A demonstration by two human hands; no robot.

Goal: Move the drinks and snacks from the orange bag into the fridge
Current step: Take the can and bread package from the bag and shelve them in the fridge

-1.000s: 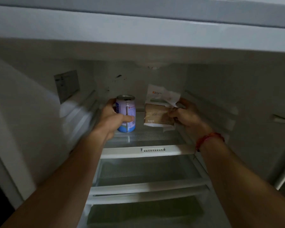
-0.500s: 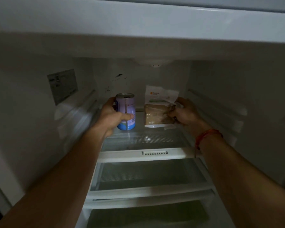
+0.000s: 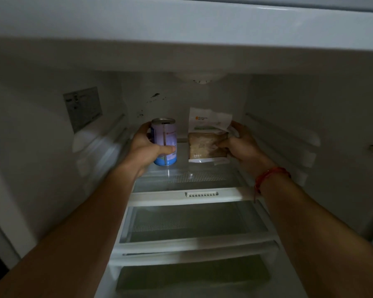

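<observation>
Both arms reach into the dim open fridge. My left hand [image 3: 145, 147] is wrapped around a blue and lilac drink can [image 3: 165, 140] that stands upright on the top glass shelf [image 3: 187, 179]. To its right, my right hand [image 3: 242, 146] grips a clear snack packet [image 3: 207, 138] of brown bread with a white top flap, its bottom edge resting on the same shelf near the back wall. The orange bag is out of view.
Below the top shelf sit a second glass shelf [image 3: 194, 224] and a lower drawer [image 3: 192, 274]. A label sticker [image 3: 83, 108] is on the left inner wall. Ribbed rails run along the right wall [image 3: 289, 136]. A red string bracelet [image 3: 269, 175] circles my right wrist.
Both hands have pushed the can and the packet slightly deeper onto the top shelf. The camera has tilted up a little.
</observation>
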